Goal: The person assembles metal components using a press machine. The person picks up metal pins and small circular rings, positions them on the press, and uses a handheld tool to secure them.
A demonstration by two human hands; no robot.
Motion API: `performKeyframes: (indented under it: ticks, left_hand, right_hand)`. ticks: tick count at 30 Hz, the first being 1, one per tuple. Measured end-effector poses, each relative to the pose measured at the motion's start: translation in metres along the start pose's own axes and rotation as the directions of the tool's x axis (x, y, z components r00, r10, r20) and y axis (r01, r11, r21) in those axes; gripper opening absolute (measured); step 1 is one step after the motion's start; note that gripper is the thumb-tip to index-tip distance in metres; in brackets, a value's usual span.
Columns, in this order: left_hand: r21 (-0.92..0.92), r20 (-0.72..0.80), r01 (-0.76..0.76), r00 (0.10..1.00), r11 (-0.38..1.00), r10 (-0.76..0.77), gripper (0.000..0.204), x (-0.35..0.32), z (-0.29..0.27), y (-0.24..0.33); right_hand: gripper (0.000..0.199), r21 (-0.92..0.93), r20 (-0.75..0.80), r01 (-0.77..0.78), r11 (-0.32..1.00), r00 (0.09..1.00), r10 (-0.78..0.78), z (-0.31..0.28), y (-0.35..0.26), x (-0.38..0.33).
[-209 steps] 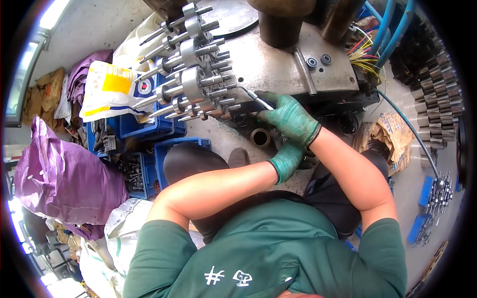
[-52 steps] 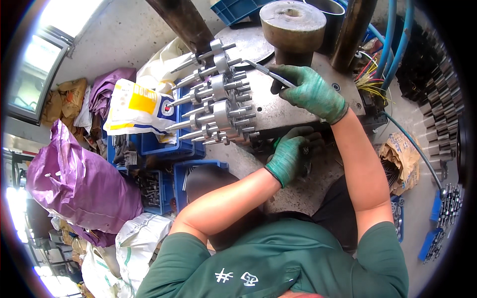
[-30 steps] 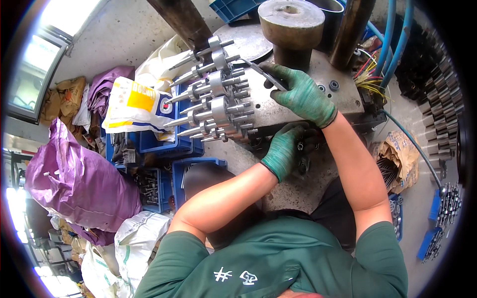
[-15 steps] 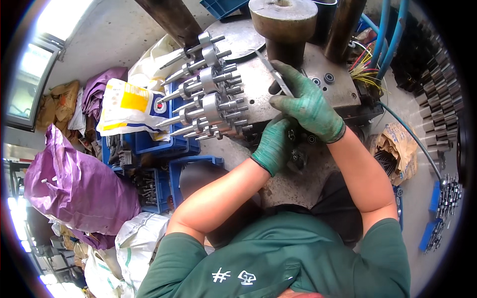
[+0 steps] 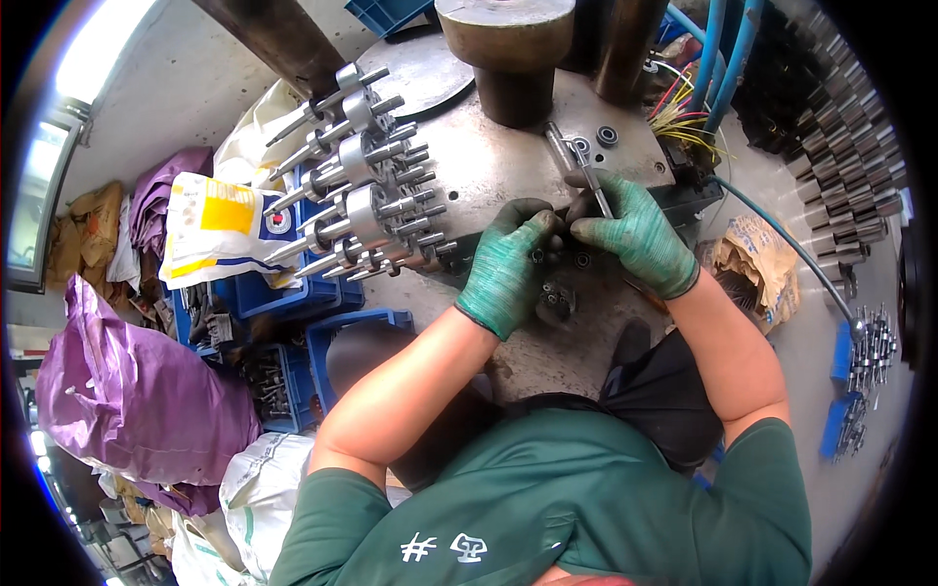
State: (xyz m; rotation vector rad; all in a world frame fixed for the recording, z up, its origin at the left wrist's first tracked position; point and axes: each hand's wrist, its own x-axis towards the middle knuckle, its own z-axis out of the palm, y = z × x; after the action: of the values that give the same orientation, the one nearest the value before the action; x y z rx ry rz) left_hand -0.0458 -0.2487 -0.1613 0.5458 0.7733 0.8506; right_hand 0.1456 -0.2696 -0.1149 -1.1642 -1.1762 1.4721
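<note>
Tweezers [image 5: 601,196] gripped in right hand [image 5: 637,234]; left hand [image 5: 506,262] curled beside it, can't tell on what. Likely fine handling; next needs steady pinch.

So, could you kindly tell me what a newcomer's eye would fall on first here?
Probably the cluster of shiny metal shafts at the left end of the metal block. The bulging purple sack at the far left would likely come next. Near the centre, the green-gloved left hand and right hand are close together, the right one holding a slim metal tool.
</note>
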Motion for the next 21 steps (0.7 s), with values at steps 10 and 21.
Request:
performKeyframes:
  ticks: [10, 21]
  left_hand:
    - [0.007, 0.1, -0.029, 0.995, 1.0, 0.028, 0.029, 0.0, 0.001, -0.014]
    - [0.101, 0.129, 0.041, 0.99, 0.994, -0.054, 0.026, -0.003, 0.005, -0.005]
  right_hand:
    - [0.041, -0.164, -0.046, 0.069, 0.984, 0.996, -0.078, 0.0, 0.013, -0.007]
    - [0.034, -0.436, -0.115, 0.144, 0.888, 0.97, -0.214, -0.001, 0.007, -0.009]
